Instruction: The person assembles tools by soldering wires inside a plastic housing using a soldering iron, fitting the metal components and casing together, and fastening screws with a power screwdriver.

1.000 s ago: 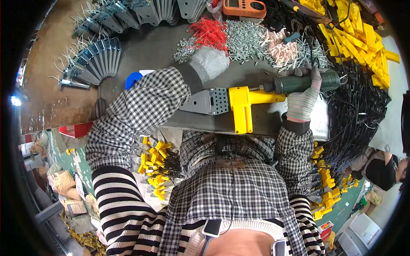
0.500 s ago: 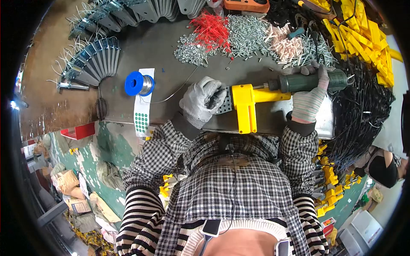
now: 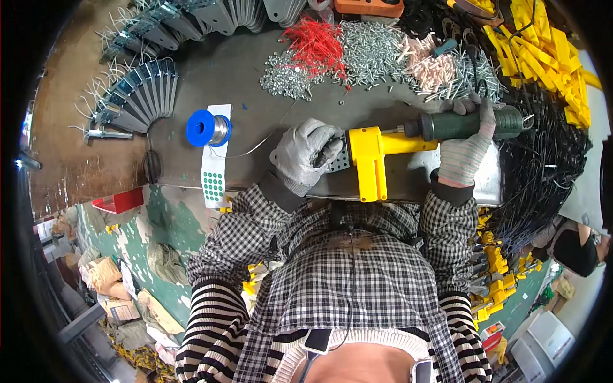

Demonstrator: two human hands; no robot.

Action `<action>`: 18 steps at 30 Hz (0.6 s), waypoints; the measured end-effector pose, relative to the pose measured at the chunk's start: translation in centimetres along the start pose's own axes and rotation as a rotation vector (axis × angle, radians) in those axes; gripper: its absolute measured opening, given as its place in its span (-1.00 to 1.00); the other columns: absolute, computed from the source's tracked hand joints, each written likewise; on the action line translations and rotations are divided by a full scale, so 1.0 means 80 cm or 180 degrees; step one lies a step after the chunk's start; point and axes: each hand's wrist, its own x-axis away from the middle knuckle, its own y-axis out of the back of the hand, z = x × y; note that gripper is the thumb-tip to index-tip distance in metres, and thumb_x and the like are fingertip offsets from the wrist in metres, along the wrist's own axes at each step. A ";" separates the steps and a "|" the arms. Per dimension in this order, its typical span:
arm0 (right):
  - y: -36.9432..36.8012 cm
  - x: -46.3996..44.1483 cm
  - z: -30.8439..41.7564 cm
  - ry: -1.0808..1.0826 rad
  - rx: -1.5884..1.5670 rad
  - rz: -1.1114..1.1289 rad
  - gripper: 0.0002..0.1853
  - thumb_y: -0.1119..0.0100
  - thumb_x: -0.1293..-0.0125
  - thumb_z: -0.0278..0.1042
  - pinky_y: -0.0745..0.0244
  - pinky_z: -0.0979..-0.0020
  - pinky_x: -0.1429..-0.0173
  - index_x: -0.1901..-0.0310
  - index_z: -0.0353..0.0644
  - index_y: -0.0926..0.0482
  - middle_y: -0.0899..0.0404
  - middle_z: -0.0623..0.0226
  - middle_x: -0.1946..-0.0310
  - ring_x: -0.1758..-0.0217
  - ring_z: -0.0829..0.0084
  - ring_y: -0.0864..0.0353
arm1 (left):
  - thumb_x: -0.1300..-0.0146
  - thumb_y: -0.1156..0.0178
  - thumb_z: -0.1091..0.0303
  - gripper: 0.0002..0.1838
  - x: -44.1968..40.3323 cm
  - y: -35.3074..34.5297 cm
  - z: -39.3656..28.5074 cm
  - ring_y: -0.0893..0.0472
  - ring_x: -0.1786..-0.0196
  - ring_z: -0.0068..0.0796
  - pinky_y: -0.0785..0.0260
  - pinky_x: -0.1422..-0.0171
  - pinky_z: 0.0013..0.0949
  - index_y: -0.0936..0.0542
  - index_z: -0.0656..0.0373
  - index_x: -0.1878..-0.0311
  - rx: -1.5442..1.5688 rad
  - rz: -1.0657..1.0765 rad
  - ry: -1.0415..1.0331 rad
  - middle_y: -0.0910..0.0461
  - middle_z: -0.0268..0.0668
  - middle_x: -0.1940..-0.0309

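Observation:
My left hand (image 3: 306,153), in a grey glove, is closed around the grey metal plate (image 3: 340,161) that joins the yellow plastic handle (image 3: 368,165). Wrapped round the dark green electric screwdriver (image 3: 469,123) is my right hand (image 3: 468,143), in a striped glove. The screwdriver lies level, its tip pointing left at the top of the yellow handle. Whether the tip touches a screw cannot be made out. Left of my left hand, a blue spool of wire (image 3: 200,127) sits on a white strip with green dots (image 3: 213,182).
Behind the hands lie piles of metal nuts (image 3: 285,75), red pieces (image 3: 314,45), screws (image 3: 371,52) and pink parts (image 3: 434,69). Grey plates (image 3: 143,92) are fanned out at left. Yellow parts (image 3: 543,54) and black cables (image 3: 543,156) lie at right. A person (image 3: 573,247) is at far right.
My left hand has come back from near the nuts to the metal plate and closed on it, uncovering the blue spool. My right hand still holds the screwdriver, shifted slightly right.

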 end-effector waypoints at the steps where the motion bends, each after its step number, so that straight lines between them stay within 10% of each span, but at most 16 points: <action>1: 0.001 0.000 0.000 0.0000 -0.0019 0.0061 -0.71 -0.26 -0.29 -0.14 -0.43 0.30 -0.04 0.14 -0.16 -0.48 -0.39 0.49 0.38 0.29 0.55 -0.40 | -0.08 -0.34 0.48 -0.83 0.000 0.000 -0.001 -0.65 0.28 -0.29 -0.50 0.23 -0.34 -0.65 0.17 0.22 -0.0002 0.0002 -0.0005 -0.60 -0.26 0.28; 18: 0.010 0.000 -0.005 0.0093 -0.0221 0.0277 -0.76 -0.24 -0.29 -0.20 -0.39 0.28 -0.05 0.20 -0.12 -0.43 -0.32 0.51 0.39 0.34 0.57 -0.34 | -0.01 -0.40 0.32 -0.69 -0.005 0.002 -0.005 -0.60 0.23 -0.12 -0.45 0.16 -0.17 -0.61 0.16 0.16 -0.0265 0.0092 -0.0406 -0.58 -0.23 0.25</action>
